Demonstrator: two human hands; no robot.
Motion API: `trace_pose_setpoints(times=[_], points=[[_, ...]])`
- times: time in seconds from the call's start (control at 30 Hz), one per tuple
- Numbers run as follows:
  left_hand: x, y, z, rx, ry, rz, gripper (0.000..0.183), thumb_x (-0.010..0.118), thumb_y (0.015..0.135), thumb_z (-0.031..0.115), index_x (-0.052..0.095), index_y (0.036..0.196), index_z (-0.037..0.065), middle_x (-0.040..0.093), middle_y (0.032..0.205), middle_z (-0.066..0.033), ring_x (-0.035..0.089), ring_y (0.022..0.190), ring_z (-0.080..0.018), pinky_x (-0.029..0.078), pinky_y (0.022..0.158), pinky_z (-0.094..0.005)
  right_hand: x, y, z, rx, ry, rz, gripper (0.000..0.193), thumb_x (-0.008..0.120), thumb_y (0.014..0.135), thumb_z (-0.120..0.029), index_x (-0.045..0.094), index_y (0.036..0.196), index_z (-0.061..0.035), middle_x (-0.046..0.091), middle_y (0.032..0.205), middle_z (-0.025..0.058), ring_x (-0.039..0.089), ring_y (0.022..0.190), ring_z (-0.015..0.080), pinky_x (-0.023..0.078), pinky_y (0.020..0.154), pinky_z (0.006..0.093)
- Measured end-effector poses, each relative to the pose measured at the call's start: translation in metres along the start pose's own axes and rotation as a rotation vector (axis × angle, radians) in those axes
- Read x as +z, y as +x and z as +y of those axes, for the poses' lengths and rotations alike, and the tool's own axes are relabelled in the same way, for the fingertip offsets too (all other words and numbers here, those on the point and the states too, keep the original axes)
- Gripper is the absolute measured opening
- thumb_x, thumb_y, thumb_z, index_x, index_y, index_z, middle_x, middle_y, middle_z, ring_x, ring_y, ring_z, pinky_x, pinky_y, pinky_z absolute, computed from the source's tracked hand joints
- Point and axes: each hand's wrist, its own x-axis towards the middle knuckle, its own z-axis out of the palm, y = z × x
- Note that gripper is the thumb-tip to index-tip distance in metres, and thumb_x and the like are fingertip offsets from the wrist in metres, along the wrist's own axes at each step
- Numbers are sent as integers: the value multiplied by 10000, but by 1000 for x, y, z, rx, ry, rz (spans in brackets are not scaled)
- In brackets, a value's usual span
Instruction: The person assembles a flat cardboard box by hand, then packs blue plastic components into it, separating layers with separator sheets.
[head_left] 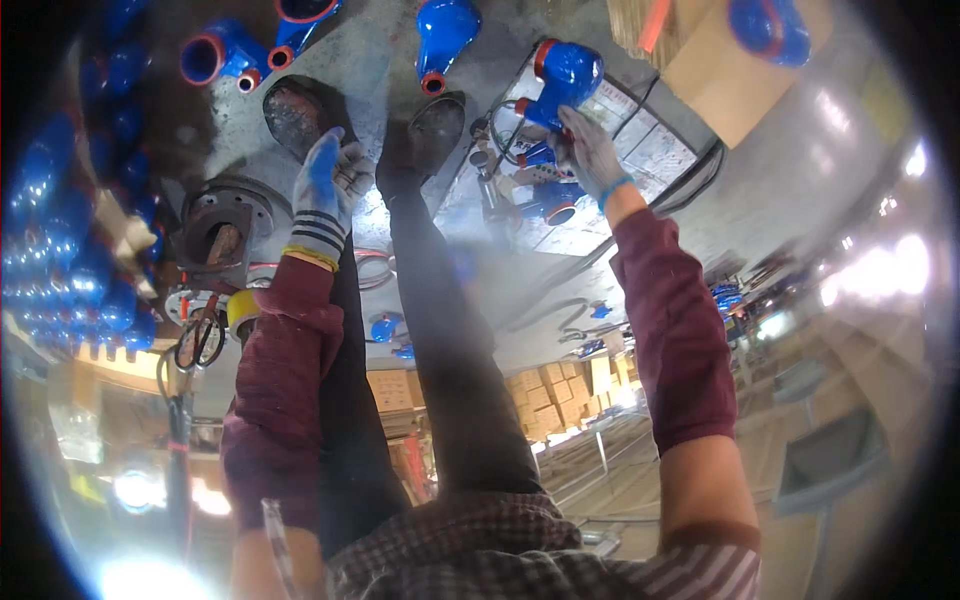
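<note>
My right hand (592, 155), in a pale work glove, grips the lower end of a glossy blue bulb-shaped casting (570, 78) with red-rimmed openings. The casting is over a pale board on the floor, where another blue casting (558, 200) lies below my fingers, beside metal fittings (490, 165). My left hand (328, 185), in a grey and blue glove with a striped cuff, hangs over my left leg near the shoe. Its fingers are loosely bent and apart, and nothing shows in them.
More blue castings stand at the far side, one upright (445, 40) and one on its side (215, 55). Many blue pieces (70, 240) are stacked at left. Near my left arm are a round metal flange (225, 235) and scissors (200, 338). Cardboard (745, 80) lies at far right.
</note>
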Motion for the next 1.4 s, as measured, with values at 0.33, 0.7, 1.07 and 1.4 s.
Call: trace_pose_setpoints(times=[0.33, 0.7, 1.07, 1.4], points=[[52, -15, -22, 143, 96, -270, 374, 513, 935, 292, 488, 1247, 86, 628, 1053, -134, 644, 882, -238, 514, 783, -378, 47, -108, -71, -284, 102, -178, 237, 484, 944, -229, 527, 1040, -17, 590, 865, 81, 579, 688, 132, 473, 585, 246], [47, 1, 36, 511, 17, -482, 545, 453, 954, 363, 417, 1306, -52, 485, 1301, -189, 494, 1182, -282, 400, 988, -353, 134, -137, -143, 176, 546, -262, 264, 559, 913, -279, 530, 978, -25, 609, 751, 134, 573, 542, 163, 489, 484, 241], [39, 11, 16, 444, -146, -474, 520, 377, 982, 362, 445, 1276, -61, 542, 1230, -176, 552, 1106, -237, 434, 967, -359, 168, -143, -148, 237, 409, -297, 362, 562, 910, -312, 520, 1080, 4, 641, 842, 176, 581, 563, 134, 486, 472, 220], [29, -15, 38, 819, 995, 222, 540, 619, 831, 347, 454, 1315, 175, 495, 1288, -79, 459, 1199, -253, 392, 963, -412, 134, -156, -114, 193, 519, -159, 320, 517, 926, -312, 525, 1110, -49, 640, 938, 172, 608, 649, 176, 483, 574, 286]])
